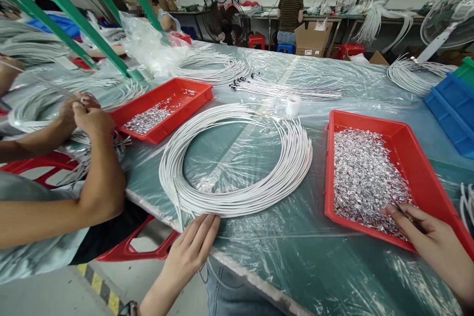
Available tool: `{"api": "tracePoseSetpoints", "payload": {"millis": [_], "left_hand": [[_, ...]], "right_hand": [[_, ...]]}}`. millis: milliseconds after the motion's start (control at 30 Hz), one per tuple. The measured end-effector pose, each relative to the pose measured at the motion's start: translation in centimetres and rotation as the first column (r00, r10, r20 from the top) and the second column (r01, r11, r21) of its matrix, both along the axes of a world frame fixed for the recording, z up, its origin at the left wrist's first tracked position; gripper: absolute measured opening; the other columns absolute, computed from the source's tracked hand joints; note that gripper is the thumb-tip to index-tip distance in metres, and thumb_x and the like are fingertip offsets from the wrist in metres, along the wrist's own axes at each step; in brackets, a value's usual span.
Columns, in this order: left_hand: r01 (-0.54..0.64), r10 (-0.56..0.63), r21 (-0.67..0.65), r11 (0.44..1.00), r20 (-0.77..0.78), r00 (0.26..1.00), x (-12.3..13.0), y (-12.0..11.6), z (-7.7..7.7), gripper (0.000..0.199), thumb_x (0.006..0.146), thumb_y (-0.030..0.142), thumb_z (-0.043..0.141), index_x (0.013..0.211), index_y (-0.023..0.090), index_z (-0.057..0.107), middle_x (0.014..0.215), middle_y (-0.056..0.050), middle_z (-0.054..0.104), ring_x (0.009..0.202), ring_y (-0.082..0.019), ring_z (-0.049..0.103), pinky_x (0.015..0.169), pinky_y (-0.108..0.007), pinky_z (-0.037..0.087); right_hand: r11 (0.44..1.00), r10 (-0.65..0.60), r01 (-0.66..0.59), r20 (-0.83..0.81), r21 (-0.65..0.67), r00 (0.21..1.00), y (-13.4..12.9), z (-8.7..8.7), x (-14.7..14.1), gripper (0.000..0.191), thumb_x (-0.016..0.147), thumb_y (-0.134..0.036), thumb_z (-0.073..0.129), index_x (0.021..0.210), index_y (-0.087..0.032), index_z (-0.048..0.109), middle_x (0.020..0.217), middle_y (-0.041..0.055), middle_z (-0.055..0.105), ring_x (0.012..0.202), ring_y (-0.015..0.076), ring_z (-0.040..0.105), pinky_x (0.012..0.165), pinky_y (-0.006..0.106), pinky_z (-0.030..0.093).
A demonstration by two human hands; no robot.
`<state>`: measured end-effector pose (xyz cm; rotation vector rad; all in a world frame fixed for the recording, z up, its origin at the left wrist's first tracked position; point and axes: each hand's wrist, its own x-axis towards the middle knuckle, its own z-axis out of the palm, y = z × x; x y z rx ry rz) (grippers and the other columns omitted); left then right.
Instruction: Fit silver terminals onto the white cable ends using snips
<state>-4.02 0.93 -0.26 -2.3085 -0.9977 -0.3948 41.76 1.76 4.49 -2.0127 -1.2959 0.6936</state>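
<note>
My left hand (198,239) lies with its fingers stretched over the near edge of a large coil of white cables (237,202), at the table's front edge. Its thumb is hidden, and loose cable ends hang below it. My right hand (425,232) reaches into the right red tray (418,158), closed around a thin dark pointed tool (402,207). Under the fingertips lies a heap of small shiny silver metal pieces (366,177). Whether the tool's tip grips a piece is too small to tell.
A co-worker's hands (89,111) work at the left, beside another red tray (177,108) of silver pieces. Behind the coil are a white roll (293,106), a bundle of thin cables (289,90) and another coil (215,69). Blue bins (454,113) stand at the right.
</note>
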Motion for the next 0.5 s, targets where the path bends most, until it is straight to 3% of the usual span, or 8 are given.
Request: {"api": "tracePoseSetpoints", "payload": {"millis": [167,300,433,500], "left_hand": [[0.13,-0.13,0.015,0.991,-0.042,0.991,-0.1,0.8,0.8,0.023,0.093,0.0,0.038,0.098,0.007,0.06,0.09,-0.011,0.072,0.082,-0.024,0.069,0.079,-0.037,0.049],[0.164,-0.164,0.001,0.987,-0.015,0.986,0.0,1.7,1.7,0.027,0.097,0.01,0.035,0.091,0.014,0.061,0.084,-0.006,0.072,0.078,-0.022,0.068,0.077,-0.035,0.049],[0.154,-0.119,-0.199,0.968,0.175,0.977,0.7,1.5,2.0,0.026,0.095,0.016,0.036,0.086,0.017,0.06,0.074,-0.004,0.069,0.066,-0.02,0.066,0.067,-0.03,0.05],[0.211,-0.091,-0.367,0.906,0.317,0.944,1.7,0.9,2.0,0.018,0.094,0.022,0.043,0.093,0.019,0.06,0.072,-0.003,0.068,0.062,-0.019,0.065,0.06,-0.026,0.05]], "right_hand": [[0.996,0.075,-0.076,0.015,0.047,0.997,0.1,-0.3,0.1,0.033,0.068,-0.052,0.064,0.072,-0.019,0.068,0.074,0.0075,0.062,0.07,0.0269,0.058,0.06,0.03,0.045],[0.986,0.142,-0.143,0.02,0.091,0.99,-0.1,-0.2,-0.3,0.038,0.076,-0.055,0.063,0.07,-0.018,0.065,0.066,0.0037,0.055,0.058,0.0197,0.051,0.053,0.025,0.041],[0.98,0.141,-0.14,0.004,0.141,0.99,-0.3,0.0,-1.0,0.045,0.08,-0.06,0.061,0.068,-0.017,0.061,0.064,0.0012,0.048,0.057,0.0166,0.044,0.05,0.023,0.037],[0.98,0.125,-0.121,-0.018,0.16,0.992,-0.3,0.2,-1.2,0.047,0.08,-0.062,0.062,0.065,-0.017,0.057,0.063,0.0004,0.044,0.057,0.016,0.042,0.05,0.023,0.036]]}}
